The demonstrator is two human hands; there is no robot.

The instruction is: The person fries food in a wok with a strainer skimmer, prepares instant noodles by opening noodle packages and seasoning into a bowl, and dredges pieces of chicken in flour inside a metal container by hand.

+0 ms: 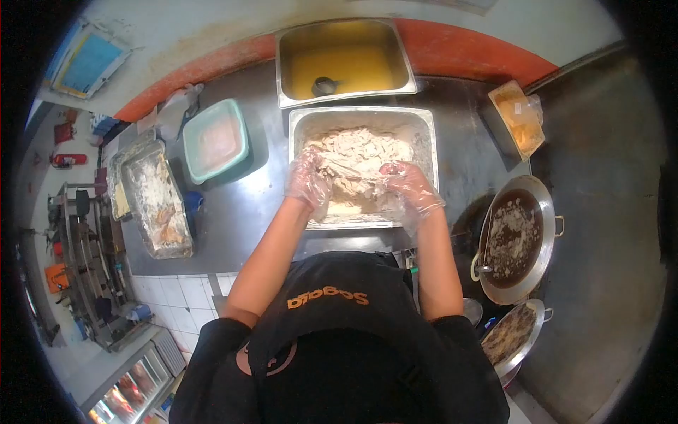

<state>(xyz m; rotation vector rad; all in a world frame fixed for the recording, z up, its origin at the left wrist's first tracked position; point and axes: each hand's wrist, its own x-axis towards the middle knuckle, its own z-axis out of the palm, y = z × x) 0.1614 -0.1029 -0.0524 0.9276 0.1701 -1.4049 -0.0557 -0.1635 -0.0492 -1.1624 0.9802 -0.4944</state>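
A rectangular metal tray point(418, 130) holds a heap of pale, flour-coated pieces point(364, 150). Both hands are in clear plastic gloves and reach into this tray. My left hand point(309, 181) is at the left side of the heap, its fingers curled round some of the coated stuff. At the right side, my right hand point(409, 188) has its fingers bent in and pressed on coated stuff too. What exactly lies within the fingers is too small to make out. Loose flour shows between the hands at the tray's near side.
Behind stands a metal tray of yellow liquid point(353, 63) with a dark round cup point(324, 87). A teal tub point(212, 141) and floury tray point(159, 205) are at left. At right are a metal box point(519, 124), a pan of dark oil point(514, 237) and another pan point(514, 336).
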